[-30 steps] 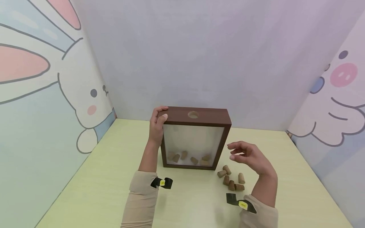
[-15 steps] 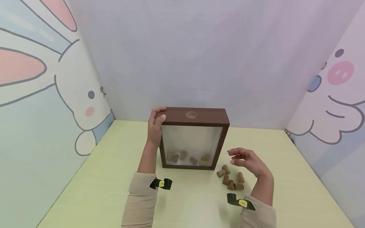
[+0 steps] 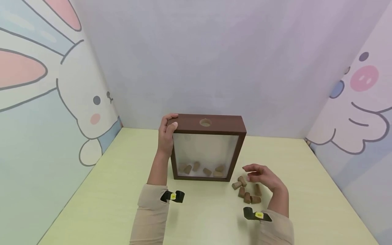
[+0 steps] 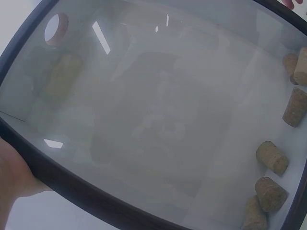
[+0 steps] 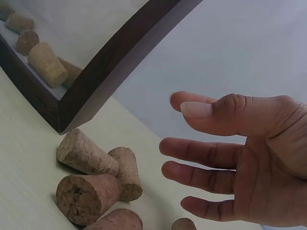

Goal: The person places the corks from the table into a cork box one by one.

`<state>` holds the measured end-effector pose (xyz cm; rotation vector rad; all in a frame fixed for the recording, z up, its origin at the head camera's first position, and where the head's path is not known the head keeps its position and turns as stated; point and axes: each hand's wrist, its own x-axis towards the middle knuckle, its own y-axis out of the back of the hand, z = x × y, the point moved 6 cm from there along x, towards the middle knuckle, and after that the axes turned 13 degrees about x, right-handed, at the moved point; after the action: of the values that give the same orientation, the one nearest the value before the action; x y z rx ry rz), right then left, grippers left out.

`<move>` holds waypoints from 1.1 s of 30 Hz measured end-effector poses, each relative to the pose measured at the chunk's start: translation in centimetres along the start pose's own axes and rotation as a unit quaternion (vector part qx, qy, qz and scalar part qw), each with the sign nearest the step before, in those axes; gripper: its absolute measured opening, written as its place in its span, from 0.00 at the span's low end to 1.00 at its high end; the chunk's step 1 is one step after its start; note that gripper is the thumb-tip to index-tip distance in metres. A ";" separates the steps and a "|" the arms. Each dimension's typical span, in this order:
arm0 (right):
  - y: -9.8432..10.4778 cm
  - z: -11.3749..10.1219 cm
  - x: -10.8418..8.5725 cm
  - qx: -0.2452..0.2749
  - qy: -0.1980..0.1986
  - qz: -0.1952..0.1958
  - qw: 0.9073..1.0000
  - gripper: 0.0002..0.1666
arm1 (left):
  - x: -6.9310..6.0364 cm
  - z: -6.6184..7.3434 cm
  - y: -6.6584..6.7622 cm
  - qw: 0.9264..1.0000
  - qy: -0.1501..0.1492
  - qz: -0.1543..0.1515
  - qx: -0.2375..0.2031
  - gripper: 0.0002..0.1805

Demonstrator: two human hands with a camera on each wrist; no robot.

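Head view, centre: a dark brown, square, flat wooden box [image 3: 223,126] with a clear front panel stands upright on the pale yellow-green counter [image 3: 202,214], a round hole [image 3: 205,122] in its top. The left hand [image 3: 166,134] grips its upper left corner, fingers curled over the edge. At lower right, the right hand [image 3: 264,177] hovers just above a loose group of small, tapered brown corks [image 3: 247,197]; its fingers are parted and hold nothing. Other corks [image 3: 196,166] lie inside, along the box's bottom.

Lifting a loose cork would best be done by pinching one around its sides with thumb and index finger, choosing one at the group's edge so its neighbours don't roll. A steady left grip should keep the narrow box from tipping.

Each cuff carries a black strap [image 3: 166,196] with a yellow label [image 3: 173,196]; its print is too small to read. I see no brand on the box or corks.
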<state>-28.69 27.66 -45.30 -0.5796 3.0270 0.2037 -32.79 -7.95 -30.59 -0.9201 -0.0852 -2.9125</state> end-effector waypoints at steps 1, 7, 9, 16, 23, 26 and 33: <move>0.1 0.3 0.1 0.002 -0.006 0.000 1.000 0.23 | 0.0 0.1 0.0 1.000 -0.002 0.001 0.001 0.22; 0.3 1.7 0.8 0.004 -0.027 -0.019 0.999 0.26 | 0.0 0.1 0.1 1.000 -0.004 0.002 0.007 0.22; 0.3 2.1 0.9 0.006 -0.032 -0.028 0.999 0.27 | 0.0 0.2 0.1 1.000 -0.005 0.002 0.007 0.22; 0.1 3.0 1.5 -0.010 -0.038 -0.056 0.998 0.29 | 0.0 0.3 0.1 1.000 -0.008 0.002 0.008 0.22; 0.0 2.9 2.0 -0.075 -0.019 -0.063 0.995 0.27 | 0.2 0.3 -0.1 1.000 -0.004 0.000 0.007 0.23; 0.0 3.1 2.0 -0.076 -0.032 -0.056 0.995 0.27 | 0.1 0.2 -0.1 1.000 -0.001 0.000 0.008 0.23; 0.1 2.9 2.0 -0.107 -0.024 -0.020 0.994 0.23 | 0.0 0.1 -0.1 1.000 0.002 -0.001 0.008 0.23</move>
<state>-30.47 27.44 -48.27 -0.6396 2.9640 0.5385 -32.70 -7.85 -30.53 -0.9113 -0.1106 -2.9112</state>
